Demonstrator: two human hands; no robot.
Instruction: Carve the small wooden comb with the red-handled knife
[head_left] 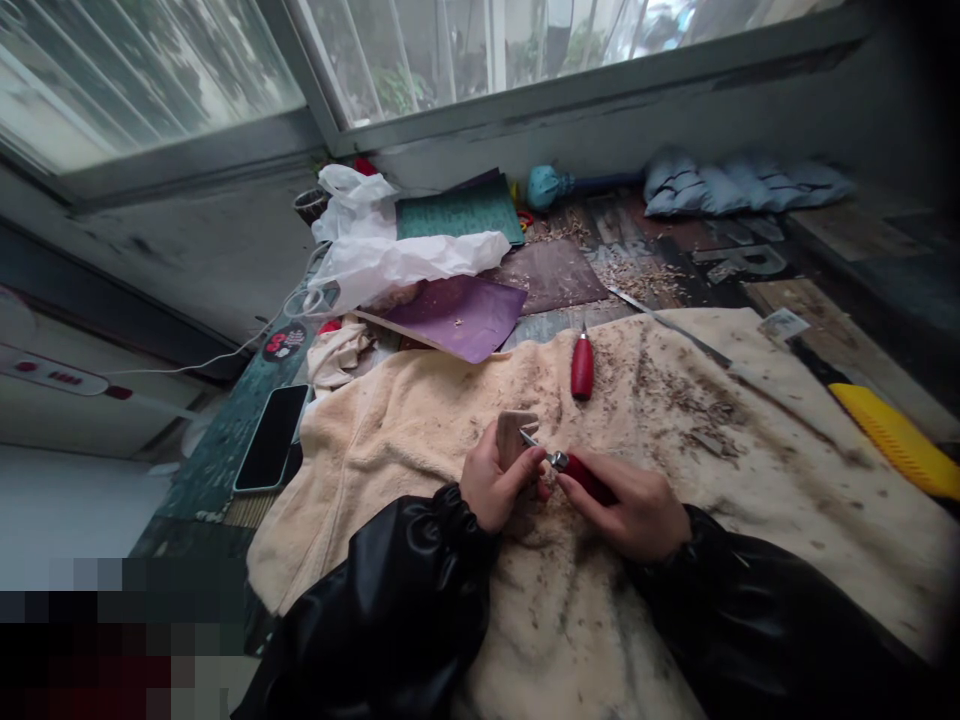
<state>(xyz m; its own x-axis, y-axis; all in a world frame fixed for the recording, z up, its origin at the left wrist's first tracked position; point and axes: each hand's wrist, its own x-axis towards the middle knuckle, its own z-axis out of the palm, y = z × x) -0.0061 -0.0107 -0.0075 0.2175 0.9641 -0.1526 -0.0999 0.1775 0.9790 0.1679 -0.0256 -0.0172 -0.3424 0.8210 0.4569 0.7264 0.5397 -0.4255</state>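
Left hand: Your left hand [489, 485] grips a small wood piece [511, 438], held over the middle of the tan towel [405, 420].
Right hand: Your right hand [637, 508] is wrapped round the red handle of a carving tool [591, 480]. Its metal tip is at the wood; I can't tell if it touches.
Spare tool: Just past your hands, 1 more red-handled tool [582, 368] lies on the towel, in your way if you reach straight ahead.
Wood bits: Brown shavings [697, 405] cover the towel's right side, and more are on the table.
Right side: A long metal strip [667, 325] lies partly on the towel. A yellow thing [892, 435] is at the towel's far right.
Left side: A phone [271, 438] with a dark screen lies beside the towel.
Far side: A white plastic bag [412, 262] sits on a purple sheet [472, 315], near a green sheet [459, 210].
Writing: The table top [847, 320] shows a big pale letter like an R. A round black sticker [285, 343] has red and white marks, too small to read.
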